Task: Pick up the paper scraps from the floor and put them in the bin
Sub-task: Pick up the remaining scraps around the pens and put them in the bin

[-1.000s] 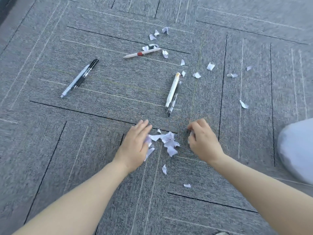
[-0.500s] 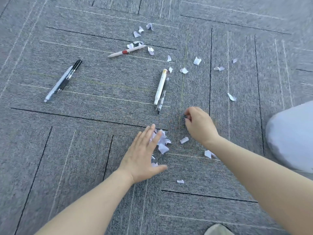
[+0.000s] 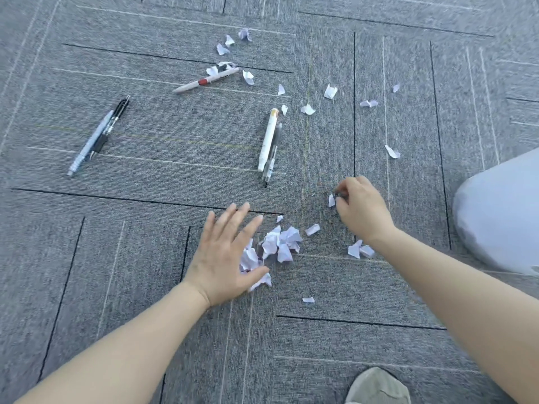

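On the carpet — heap: crumpled scraps point(image 3: 280, 243) lie gathered just beside the left hand, a few tucked under its thumb side.
Left hand: left hand point(image 3: 224, 258) is flat on the floor, fingers straight and spread, holding nothing; its grip is fully open.
Right hand: right hand point(image 3: 360, 207) has fingers curled, pinching one small scrap point(image 3: 331, 200) at the fingertips; something dark shows there too — I cannot tell what.
Change: a second ago both hands bracketed the heap; since then the right has moved up and away to a stray piece, and the left has flattened beside the heap.
Meaning: by my judgement the work is still gathering; strays are being brought to one heap before any lifting.
Strays: two pieces point(image 3: 360, 249) sit near the right wrist, one point(image 3: 308, 300) below the heap, and many lie well apart among the pens point(image 3: 269, 141).
Bin: not in view, so nothing is binned yet as far as can be seen.
Other: a pale rounded shape point(image 3: 501, 211) sits at the right edge; a shoe point(image 3: 377, 387) at the bottom.
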The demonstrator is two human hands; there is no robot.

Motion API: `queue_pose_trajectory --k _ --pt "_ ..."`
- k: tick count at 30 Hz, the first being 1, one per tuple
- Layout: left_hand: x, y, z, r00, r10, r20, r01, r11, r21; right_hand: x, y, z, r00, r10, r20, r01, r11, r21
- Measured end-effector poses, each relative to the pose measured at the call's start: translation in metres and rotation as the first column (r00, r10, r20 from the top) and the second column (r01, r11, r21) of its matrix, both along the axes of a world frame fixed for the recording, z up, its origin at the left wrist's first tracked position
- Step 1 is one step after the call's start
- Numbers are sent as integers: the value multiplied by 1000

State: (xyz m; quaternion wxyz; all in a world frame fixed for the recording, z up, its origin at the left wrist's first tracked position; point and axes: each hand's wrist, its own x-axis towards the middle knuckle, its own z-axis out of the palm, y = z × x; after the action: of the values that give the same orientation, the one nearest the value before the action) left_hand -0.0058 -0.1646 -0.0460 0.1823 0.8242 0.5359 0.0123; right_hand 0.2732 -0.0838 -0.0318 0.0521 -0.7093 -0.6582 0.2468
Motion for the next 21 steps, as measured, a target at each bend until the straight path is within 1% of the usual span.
queue_pose_trajectory --k 1,3,5,7,8,9,10,11,12,14,15,17,19,21 --pt "-7 -6 -2 998 5 -58 -8 999 -46 -6 0 1 1000 16 4 -16 1000 -1" --pt "-13 -17 -5 993 -5 -121 -8 994 -107 -20 -5 3 996 94 1 -94 996 3" --pt "-7 -24 -10 990 -38 -134 21 992 -124 -30 -15 5 985 168 -50 -170 985 -36" --pt "8 -24 -12 993 -70 -93 59 991 -119 -33 -26 8 966 209 -149 -220 974 -57" --pt "17 -21 -14 995 -78 -63 70 991 -115 -31 -30 11 965 174 -197 -184 982 -34" --pt "26 -17 -15 996 -80 -36 75 991 -111 -25 -33 13 971 102 -218 -103 995 5" --pt "34 -12 -15 996 -85 -17 82 991 -106 -16 -34 15 980 18 -199 -8 999 48" --pt "41 -8 -14 996 -93 -6 92 991 -102 -5 -35 15 989 -63 -137 73 995 71" --pt "47 -4 -15 995 -100 -1 99 990 -103 6 -37 15 991 -128 -42 130 990 58" --pt "54 1 -15 996 -85 15 87 991 -104 24 -44 14 975 -183 126 190 980 -51" --pt "57 2 -16 997 -76 25 78 992 -97 28 -50 14 969 -194 154 212 972 -106" --pt "60 4 -16 996 -86 37 88 993 -72 25 -63 12 969 -205 137 225 962 -152" --pt "63 2 -15 985 -148 86 153 986 -58 11 -72 12 982 -172 84 183 971 -156" --pt "65 -1 -12 956 -217 196 232 971 -55 -6 -76 14 980 -191 -53 179 968 -178"
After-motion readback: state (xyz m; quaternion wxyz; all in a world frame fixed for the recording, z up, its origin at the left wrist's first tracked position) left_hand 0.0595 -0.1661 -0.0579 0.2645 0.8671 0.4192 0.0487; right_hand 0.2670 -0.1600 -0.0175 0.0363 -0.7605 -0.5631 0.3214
